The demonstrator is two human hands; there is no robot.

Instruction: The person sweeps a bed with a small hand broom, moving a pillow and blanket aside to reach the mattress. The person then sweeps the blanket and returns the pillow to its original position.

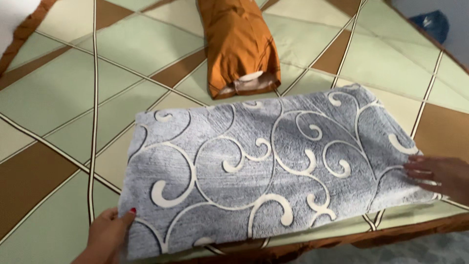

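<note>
The grey pillow (264,171) with white swirls was laid flat on the bed (58,93), gripped at its near corner by the left hand (105,237) and pressed at its far end by the open right hand (437,173), so it was kept smooth.

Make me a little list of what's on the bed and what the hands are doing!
Surface: bedspread with green, cream and brown shapes
Main thing: grey cushion cover with white swirls, lying flat
Left hand: grips the cover's near left corner
Right hand: fingers flat on its right edge
Behind: orange bolster pillow
</note>
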